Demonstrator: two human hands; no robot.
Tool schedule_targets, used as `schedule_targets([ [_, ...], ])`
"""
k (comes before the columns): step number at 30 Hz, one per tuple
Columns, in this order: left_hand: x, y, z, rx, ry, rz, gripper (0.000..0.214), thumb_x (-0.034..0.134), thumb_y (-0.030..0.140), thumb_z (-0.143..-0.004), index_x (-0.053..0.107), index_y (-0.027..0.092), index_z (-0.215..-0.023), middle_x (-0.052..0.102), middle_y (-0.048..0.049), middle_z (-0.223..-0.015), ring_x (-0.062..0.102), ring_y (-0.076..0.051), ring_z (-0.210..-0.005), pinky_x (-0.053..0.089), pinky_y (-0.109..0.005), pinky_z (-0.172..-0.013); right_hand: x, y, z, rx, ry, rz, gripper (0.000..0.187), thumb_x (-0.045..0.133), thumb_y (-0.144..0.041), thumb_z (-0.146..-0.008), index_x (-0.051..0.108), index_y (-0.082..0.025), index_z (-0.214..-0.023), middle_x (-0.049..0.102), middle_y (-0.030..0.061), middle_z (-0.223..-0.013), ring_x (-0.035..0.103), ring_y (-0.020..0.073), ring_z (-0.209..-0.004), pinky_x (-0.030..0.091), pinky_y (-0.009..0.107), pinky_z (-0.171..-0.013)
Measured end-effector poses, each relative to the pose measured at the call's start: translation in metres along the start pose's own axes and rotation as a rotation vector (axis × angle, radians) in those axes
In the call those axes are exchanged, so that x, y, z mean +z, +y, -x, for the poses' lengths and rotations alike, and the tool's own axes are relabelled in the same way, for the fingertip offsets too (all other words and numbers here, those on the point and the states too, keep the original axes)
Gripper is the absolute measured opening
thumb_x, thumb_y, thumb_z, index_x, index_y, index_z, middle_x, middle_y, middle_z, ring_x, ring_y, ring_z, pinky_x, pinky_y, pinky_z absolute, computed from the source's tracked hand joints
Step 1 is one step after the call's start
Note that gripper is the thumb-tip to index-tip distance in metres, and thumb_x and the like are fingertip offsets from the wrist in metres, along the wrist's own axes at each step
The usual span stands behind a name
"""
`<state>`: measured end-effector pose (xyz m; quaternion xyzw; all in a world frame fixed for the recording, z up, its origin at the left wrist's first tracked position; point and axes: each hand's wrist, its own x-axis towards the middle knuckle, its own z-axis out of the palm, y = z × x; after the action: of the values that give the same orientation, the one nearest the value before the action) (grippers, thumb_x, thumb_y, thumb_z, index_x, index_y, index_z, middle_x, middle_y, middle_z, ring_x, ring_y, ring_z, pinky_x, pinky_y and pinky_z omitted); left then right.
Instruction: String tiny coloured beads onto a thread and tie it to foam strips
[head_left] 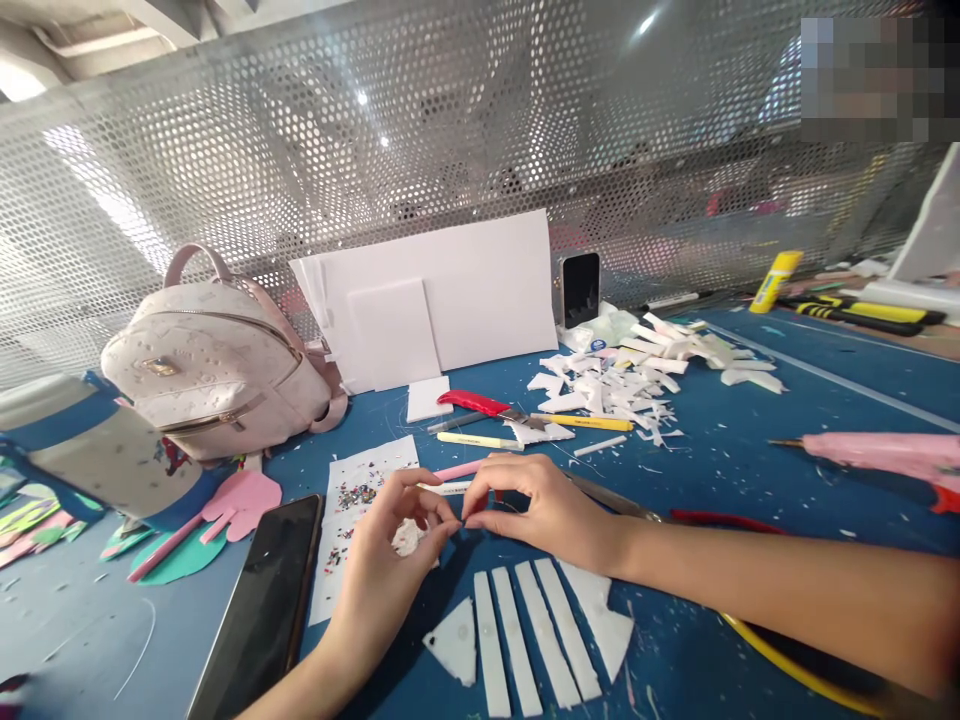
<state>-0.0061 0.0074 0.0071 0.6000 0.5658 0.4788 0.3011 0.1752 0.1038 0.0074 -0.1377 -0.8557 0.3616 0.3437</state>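
My left hand (397,540) is closed, its fingers curled around a crumpled white lump (407,537). Thumb and forefinger of my right hand (536,505) are pinched together and meet my left fingertips; anything between them is too small to make out. Just below both hands lie flat white foam pieces: a triangle (454,643) with a small dark dot, several narrow strips (517,640), and a notched piece (606,615). Left of my left hand, a white paper sheet (375,460) bears small dark and coloured bits, partly hidden by that hand.
A phone (262,590) lies left; a pale backpack (217,360) stands behind it. Red-handled cutter (480,403), yellow pen (592,422) and foam scraps (600,385) lie ahead. A pink glue gun (877,455) and a glue stick (777,282) are right. White boards (487,290) lean behind.
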Motion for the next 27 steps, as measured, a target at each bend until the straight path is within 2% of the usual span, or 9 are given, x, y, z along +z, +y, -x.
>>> schedule_targets([
  [4, -0.013, 0.008, -0.008, 0.067, -0.001, -0.072, 0.018, 0.060, 0.017, -0.087, 0.053, 0.023, -0.102, 0.063, 0.0013, -0.079, 0.057, -0.016, -0.072, 0.046, -0.028, -0.072, 0.000, -0.002, -0.001, 0.049, 0.039, -0.077, 0.005, 0.067, -0.021, -0.088, 0.070, -0.018, -0.085, 0.068, 0.0015, -0.082, 0.061, 0.0135, -0.074, 0.049, 0.026, -0.070],
  [7, -0.034, 0.009, -0.020, 0.190, 0.058, -0.234, 0.016, 0.060, 0.019, -0.087, 0.056, 0.022, -0.102, 0.065, 0.0002, -0.082, 0.060, -0.016, -0.074, 0.047, -0.028, -0.075, -0.001, -0.004, -0.002, 0.098, 0.086, -0.107, 0.009, 0.063, -0.021, -0.090, 0.069, -0.018, -0.084, 0.068, 0.0011, -0.079, 0.059, 0.0124, -0.069, 0.046, 0.024, -0.062],
  [10, -0.062, -0.005, -0.036, 0.222, 0.148, -0.493, 0.014, 0.056, 0.020, -0.089, 0.059, 0.022, -0.102, 0.068, -0.0026, -0.090, 0.063, -0.019, -0.082, 0.046, -0.029, -0.080, -0.001, -0.004, -0.003, 0.128, 0.097, -0.118, 0.010, 0.062, -0.018, -0.089, 0.066, -0.018, -0.080, 0.066, -0.0006, -0.074, 0.058, 0.0117, -0.066, 0.042, 0.024, -0.059],
  [14, -0.086, -0.035, -0.051, 0.100, 0.016, -0.620, 0.016, 0.053, 0.018, -0.086, 0.061, 0.022, -0.099, 0.073, -0.0042, -0.094, 0.069, -0.022, -0.090, 0.049, -0.030, -0.080, 0.000, -0.003, -0.002, 0.136, 0.082, -0.141, 0.011, 0.061, -0.018, -0.090, 0.063, -0.018, -0.079, 0.064, -0.0017, -0.073, 0.057, 0.0114, -0.067, 0.041, 0.025, -0.060],
  [17, -0.088, -0.046, -0.051, 0.077, -0.012, -0.644, 0.019, 0.052, 0.018, -0.085, 0.059, 0.024, -0.102, 0.075, -0.0027, -0.092, 0.070, -0.023, -0.090, 0.050, -0.031, -0.078, 0.000, -0.002, -0.002, 0.144, 0.066, -0.153, 0.010, 0.060, -0.020, -0.090, 0.063, -0.019, -0.080, 0.064, -0.0018, -0.074, 0.057, 0.0113, -0.067, 0.041, 0.025, -0.060],
  [22, -0.082, -0.045, -0.049, 0.052, -0.028, -0.723, 0.022, 0.051, 0.020, -0.087, 0.058, 0.027, -0.106, 0.074, -0.0005, -0.099, 0.068, -0.024, -0.092, 0.046, -0.034, -0.080, 0.000, -0.002, -0.002, 0.159, 0.055, -0.153, 0.009, 0.060, -0.020, -0.089, 0.065, -0.018, -0.082, 0.064, -0.0007, -0.076, 0.055, 0.0109, -0.066, 0.041, 0.024, -0.058],
  [27, -0.085, -0.049, -0.050, 0.055, -0.037, -0.786, 0.025, 0.048, 0.017, -0.087, 0.055, 0.028, -0.109, 0.073, 0.0005, -0.099, 0.066, -0.024, -0.092, 0.045, -0.034, -0.080, 0.001, -0.001, -0.002, 0.158, 0.047, -0.148, 0.008, 0.060, -0.019, -0.089, 0.065, -0.018, -0.083, 0.064, -0.0003, -0.079, 0.056, 0.0108, -0.068, 0.041, 0.024, -0.058],
])
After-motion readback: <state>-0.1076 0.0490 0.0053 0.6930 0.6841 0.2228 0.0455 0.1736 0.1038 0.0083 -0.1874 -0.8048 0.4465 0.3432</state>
